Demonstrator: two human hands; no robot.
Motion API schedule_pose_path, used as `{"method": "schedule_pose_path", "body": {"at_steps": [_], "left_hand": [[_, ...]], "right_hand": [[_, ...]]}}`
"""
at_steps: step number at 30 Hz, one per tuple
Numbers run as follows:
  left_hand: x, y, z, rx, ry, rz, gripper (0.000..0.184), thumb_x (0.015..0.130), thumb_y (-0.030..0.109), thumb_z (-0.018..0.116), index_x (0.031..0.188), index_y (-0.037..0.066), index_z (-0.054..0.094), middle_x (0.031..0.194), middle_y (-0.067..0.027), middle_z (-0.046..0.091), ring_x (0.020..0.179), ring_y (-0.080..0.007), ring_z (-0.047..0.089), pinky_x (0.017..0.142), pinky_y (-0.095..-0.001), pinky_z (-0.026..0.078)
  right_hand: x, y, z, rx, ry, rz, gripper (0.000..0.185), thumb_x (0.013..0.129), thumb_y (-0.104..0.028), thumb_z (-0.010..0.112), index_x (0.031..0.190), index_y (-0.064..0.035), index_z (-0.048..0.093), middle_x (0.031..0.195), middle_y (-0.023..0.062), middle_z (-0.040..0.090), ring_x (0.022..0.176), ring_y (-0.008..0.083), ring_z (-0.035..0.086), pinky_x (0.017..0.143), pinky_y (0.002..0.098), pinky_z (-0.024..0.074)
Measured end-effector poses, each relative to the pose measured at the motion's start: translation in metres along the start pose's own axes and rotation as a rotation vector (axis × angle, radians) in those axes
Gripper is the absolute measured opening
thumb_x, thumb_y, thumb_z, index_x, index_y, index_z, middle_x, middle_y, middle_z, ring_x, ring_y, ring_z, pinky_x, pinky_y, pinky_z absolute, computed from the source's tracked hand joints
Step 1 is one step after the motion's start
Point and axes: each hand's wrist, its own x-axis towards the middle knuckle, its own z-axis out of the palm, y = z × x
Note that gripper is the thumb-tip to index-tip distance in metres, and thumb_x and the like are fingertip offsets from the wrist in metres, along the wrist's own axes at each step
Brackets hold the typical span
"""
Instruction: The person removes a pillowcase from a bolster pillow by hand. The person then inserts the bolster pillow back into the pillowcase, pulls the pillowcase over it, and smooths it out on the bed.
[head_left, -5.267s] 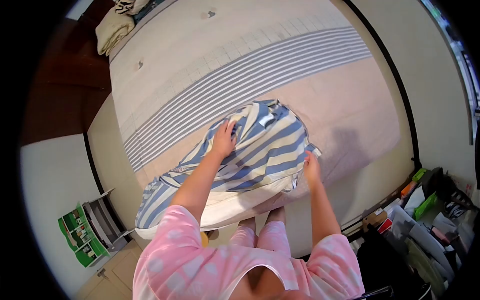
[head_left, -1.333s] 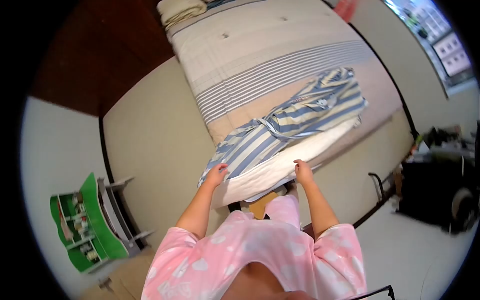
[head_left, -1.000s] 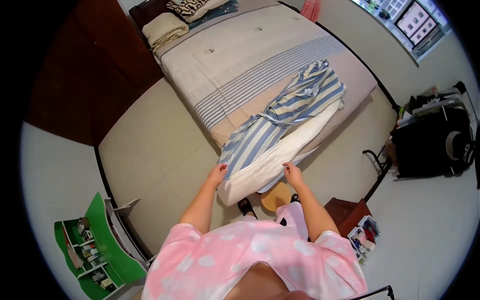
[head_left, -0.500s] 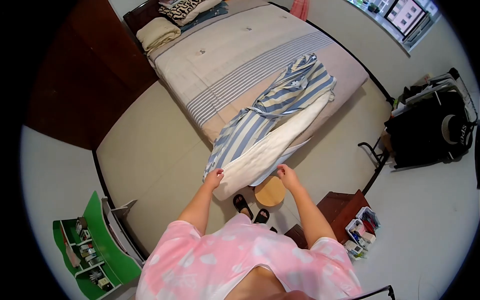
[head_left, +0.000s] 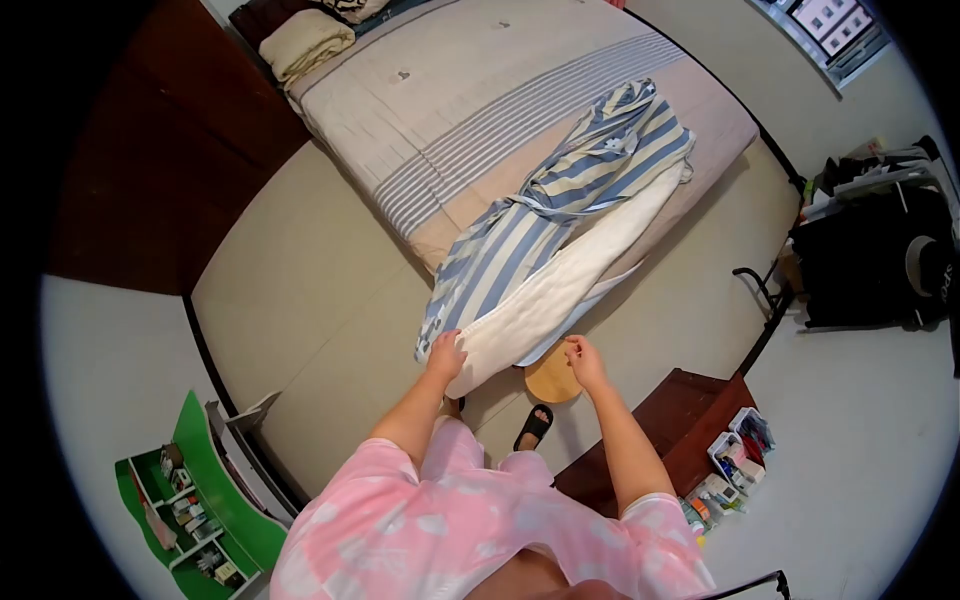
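Observation:
A blue and cream striped cloth (head_left: 500, 250) lies across the foot of the bed, bunched at its far end, with a long white padded layer (head_left: 550, 295) along its near side. My left hand (head_left: 446, 355) grips the near left corner of this bedding, fingers closed on its edge. My right hand (head_left: 585, 362) is raised over a round wooden stool (head_left: 553, 375), to the right of the white layer and apart from it. Its fingers are bent together, and whatever they may hold is too small to make out.
The bed (head_left: 440, 110) stands ahead, with a folded cream blanket (head_left: 305, 45) at its far left. A green shelf (head_left: 215, 490) is at the lower left. At right are a dark red cabinet (head_left: 655, 430), small baskets (head_left: 740, 455) and a black-covered rack (head_left: 870, 260).
Over the last seconds I have moved back from the bed, and the stool and cabinet have come into view. My hands have left the bunched cloth; my left is now at the bedding's near corner.

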Motion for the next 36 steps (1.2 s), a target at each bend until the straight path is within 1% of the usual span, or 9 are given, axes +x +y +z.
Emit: {"method": "schedule_pose_path", "body": {"at_steps": [7, 10, 13, 16, 19, 24, 28, 31, 36], "left_hand": [[0.055, -0.026, 0.0, 0.055, -0.382, 0.116, 0.046, 0.076, 0.023, 0.07, 0.116, 0.009, 0.055, 0.109, -0.0151, 0.059, 0.103, -0.0338, 0.055, 0.089, -0.0421, 0.044], [0.065, -0.04, 0.004, 0.03, -0.491, 0.209, 0.033, 0.079, 0.025, 0.066, 0.106, 0.007, 0.059, 0.105, -0.0153, 0.061, 0.098, -0.034, 0.057, 0.085, -0.0429, 0.045], [0.064, -0.045, 0.005, -0.058, -0.535, 0.27, 0.03, 0.08, 0.024, 0.064, 0.103, 0.005, 0.06, 0.102, -0.016, 0.06, 0.096, -0.0352, 0.056, 0.083, -0.0427, 0.045], [0.055, -0.043, -0.007, -0.253, -0.615, 0.308, 0.028, 0.082, 0.024, 0.063, 0.1, 0.003, 0.059, 0.096, -0.0166, 0.059, 0.092, -0.0353, 0.056, 0.078, -0.0413, 0.045], [0.046, -0.032, -0.026, -0.369, -0.638, 0.314, 0.026, 0.082, 0.024, 0.063, 0.099, 0.004, 0.058, 0.09, -0.0169, 0.057, 0.086, -0.0336, 0.056, 0.074, -0.0399, 0.044], [0.038, -0.047, -0.066, -0.405, -0.7, 0.076, 0.025, 0.083, 0.021, 0.062, 0.099, 0.003, 0.058, 0.089, -0.0157, 0.059, 0.082, -0.0309, 0.057, 0.072, -0.04, 0.044], [0.045, -0.118, -0.06, -0.267, -0.157, -0.084, 0.035, 0.083, 0.018, 0.06, 0.112, 0.0, 0.055, 0.099, -0.0167, 0.058, 0.094, -0.0335, 0.055, 0.086, -0.039, 0.044], [0.069, -0.147, -0.068, -0.005, -0.033, -0.185, 0.042, 0.083, 0.019, 0.061, 0.12, 0.002, 0.051, 0.109, -0.0161, 0.055, 0.105, -0.0323, 0.051, 0.094, -0.0375, 0.04], [0.05, -0.088, -0.037, 0.113, -0.193, 0.242, 0.075, 0.076, 0.035, 0.07, 0.138, 0.013, 0.036, 0.138, -0.018, 0.034, 0.127, -0.039, 0.031, 0.103, -0.0464, 0.032]], "right_hand": [[0.131, -0.011, 0.092, -0.159, 0.23, 0.034, 0.044, 0.081, -0.022, 0.064, 0.117, 0.0, 0.051, 0.083, 0.0158, 0.064, 0.079, 0.0311, 0.062, 0.075, 0.0394, 0.0489], [0.17, -0.009, 0.147, -0.324, 0.49, 0.205, 0.055, 0.079, -0.025, 0.064, 0.122, 0.0047, 0.046, 0.096, 0.0256, 0.061, 0.098, 0.037, 0.059, 0.086, 0.0438, 0.0461], [0.176, 0.011, 0.177, -0.332, 0.515, 0.409, 0.067, 0.076, -0.02, 0.064, 0.131, 0.0055, 0.036, 0.102, 0.0306, 0.059, 0.095, 0.0355, 0.061, 0.082, 0.039, 0.0486], [0.167, 0.033, 0.166, -0.17, 0.318, 0.629, 0.062, 0.075, -0.012, 0.06, 0.13, 0.0056, 0.037, 0.102, 0.028, 0.059, 0.093, 0.0342, 0.061, 0.08, 0.0377, 0.0484], [0.146, 0.031, 0.158, 0.114, 0.589, 0.457, 0.061, 0.075, -0.014, 0.059, 0.129, 0.0086, 0.038, 0.121, 0.0319, 0.05, 0.116, 0.041, 0.048, 0.099, 0.041, 0.0372], [0.128, -0.097, 0.159, 0.164, 0.465, 0.162, 0.053, 0.08, -0.013, 0.056, 0.126, 0.0086, 0.04, 0.12, 0.0287, 0.052, 0.113, 0.0412, 0.049, 0.097, 0.0388, 0.0379], [0.154, -0.111, 0.192, -0.028, -0.014, 0.155, 0.058, 0.081, -0.023, 0.061, 0.132, -0.0044, 0.042, 0.134, 0.0197, 0.045, 0.124, 0.0364, 0.041, 0.103, 0.0462, 0.03], [0.159, -0.088, 0.224, -0.353, -0.153, 0.008, 0.06, 0.081, -0.031, 0.063, 0.135, -0.0114, 0.043, 0.143, 0.0129, 0.037, 0.133, 0.0313, 0.031, 0.107, 0.0543, 0.0198], [0.14, -0.063, 0.213, -0.344, -0.229, -0.106, 0.058, 0.082, -0.028, 0.063, 0.134, -0.0123, 0.045, 0.146, 0.0105, 0.033, 0.136, 0.03, 0.027, 0.109, 0.0525, 0.0189]]}}
